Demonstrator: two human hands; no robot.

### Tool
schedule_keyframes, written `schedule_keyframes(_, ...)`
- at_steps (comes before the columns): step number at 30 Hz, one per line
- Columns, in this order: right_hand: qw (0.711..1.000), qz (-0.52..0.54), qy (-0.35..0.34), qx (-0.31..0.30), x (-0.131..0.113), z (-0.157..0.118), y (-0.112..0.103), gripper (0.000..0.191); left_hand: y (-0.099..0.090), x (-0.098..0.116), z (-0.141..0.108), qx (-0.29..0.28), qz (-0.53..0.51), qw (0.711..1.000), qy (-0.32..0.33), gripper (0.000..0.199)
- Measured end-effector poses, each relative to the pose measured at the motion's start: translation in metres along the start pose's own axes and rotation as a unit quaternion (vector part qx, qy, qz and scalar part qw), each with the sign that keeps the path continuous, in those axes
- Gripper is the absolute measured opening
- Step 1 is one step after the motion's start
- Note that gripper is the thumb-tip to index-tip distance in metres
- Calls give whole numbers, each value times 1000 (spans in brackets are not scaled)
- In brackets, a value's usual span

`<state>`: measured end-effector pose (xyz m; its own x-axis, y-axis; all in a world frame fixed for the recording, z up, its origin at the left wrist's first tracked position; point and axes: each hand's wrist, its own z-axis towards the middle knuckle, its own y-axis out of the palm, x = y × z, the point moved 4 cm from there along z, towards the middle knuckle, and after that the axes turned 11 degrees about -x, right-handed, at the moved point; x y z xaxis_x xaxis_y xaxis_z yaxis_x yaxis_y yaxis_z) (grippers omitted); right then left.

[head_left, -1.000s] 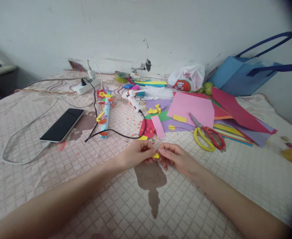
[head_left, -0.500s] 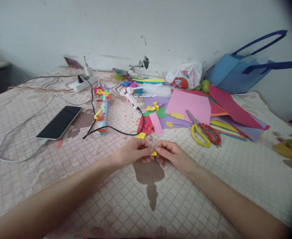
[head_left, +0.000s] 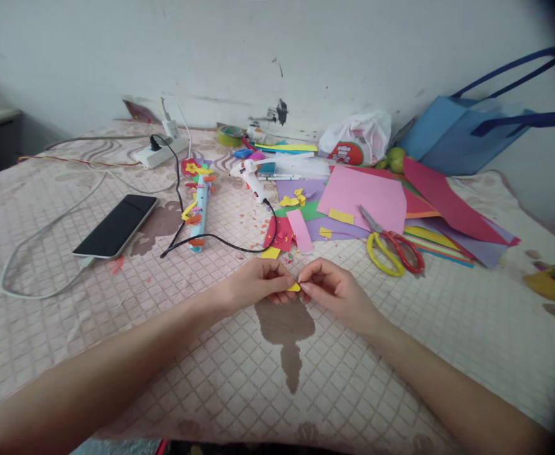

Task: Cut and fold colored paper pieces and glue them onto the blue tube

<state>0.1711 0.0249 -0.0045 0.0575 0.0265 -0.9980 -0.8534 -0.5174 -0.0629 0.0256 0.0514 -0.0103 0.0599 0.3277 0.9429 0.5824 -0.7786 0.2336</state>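
Note:
Between my fingertips, near the middle of the table, is a small yellow paper piece [head_left: 295, 287]. My left hand [head_left: 258, 283] pinches it from the left. My right hand [head_left: 330, 289] has thumb and forefinger closed at the piece's right end, close against the left fingertips. Just beyond the hands lie a yellow paper scrap [head_left: 271, 253], a red paper [head_left: 280, 232] with small cut bits on it, and a pink paper strip [head_left: 299, 231]. Scissors [head_left: 391, 249] with one yellow and one red handle rest to the right, their blades on pink paper [head_left: 362, 196].
A white glue gun [head_left: 251, 180] with a black cord lies beyond the hands. Left of it are a decorated light-blue paper strip [head_left: 200, 212], a phone [head_left: 116, 226] on a cable, and a power strip [head_left: 161, 153]. A blue bag [head_left: 452, 136] stands back right.
The view has shifted slightly, showing more of the table's near edge. My right fingers have adjusted a little at the yellow paper piece, which stays pinched.

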Motion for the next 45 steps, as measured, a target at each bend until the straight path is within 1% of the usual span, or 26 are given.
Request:
schedule_keyframes(4,998,70,8,-3,5,1,1,4,1,0,0,1,-4,1000,0,22)
schedule_keyframes(9,985,172,21,-9,14,0,4,13,2,2,0,8,-8,1000,2,24)
schedule_keyframes(12,981,193,27,-13,15,1,5,13,3,2,-1,6,-12,1000,3,25)
schedule_keyframes(15,981,190,30,-19,14,2,5,12,3,2,-1,1,-12,1000,6,27)
schedule_keyframes(18,990,136,25,-19,11,1,5,12,3,2,-1,3,-11,1000,-3,26)
schedule_keyframes(20,998,60,8,-6,6,-1,5,13,3,2,-1,10,-9,1000,-13,25)
schedule_keyframes(22,999,-38,-19,14,-1,-3,5,14,3,2,-1,16,-9,1000,-22,24)
schedule_keyframes(24,988,-136,-60,29,-9,-5,5,16,2,1,-1,16,-9,999,-27,24)
schedule_keyframes(26,969,-223,-105,31,-17,-5,5,17,2,1,-1,11,-8,1000,-27,25)
schedule_keyframes(28,946,-290,-141,28,-22,-6,5,19,1,0,-1,9,-4,1000,-29,24)
schedule_keyframes(30,928,-335,-160,16,-24,-6,5,19,1,0,-1,11,3,999,-33,24)
schedule_keyframes(33,914,-367,-171,-10,-23,-6,5,20,0,-1,-1,18,16,999,-38,23)
schedule_keyframes(39,897,-399,-185,-40,-21,-7,5,19,1,-1,0,18,26,999,-36,22)
schedule_keyframes(42,902,-390,-177,-51,-21,-6,4,18,2,1,-1,16,23,999,-40,19)
schedule_keyframes(45,917,-363,-159,-41,-22,-6,3,15,2,2,-2,8,18,999,-48,14)
